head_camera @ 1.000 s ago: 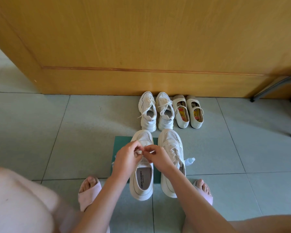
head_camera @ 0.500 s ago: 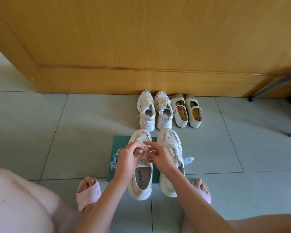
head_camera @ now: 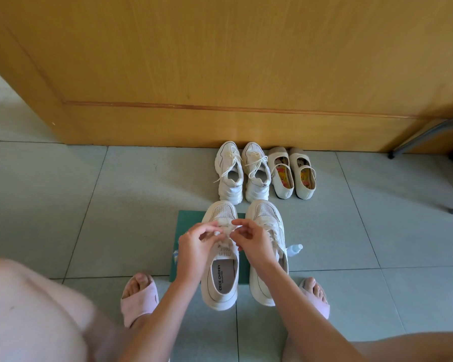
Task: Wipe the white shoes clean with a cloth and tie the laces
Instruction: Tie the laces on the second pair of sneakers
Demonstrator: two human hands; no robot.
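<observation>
Lace-tying is in hand: left hand (head_camera: pixel 195 242) and right hand (head_camera: pixel 253 240) pinch the laces (head_camera: pixel 226 229) with curled fingers (head_camera: pixel 210 227) over the white shoe (head_camera: pixel 221 283) on the green mat (head_camera: pixel 187 220) (its partner (head_camera: pixel 266 212) just beside), and next likely needs loops pulled snug.

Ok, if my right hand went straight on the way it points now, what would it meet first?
Probably the left hand: the right hand points leftward across the lace both pinch, fingertips nearly meeting, though depth is unclear.
</observation>
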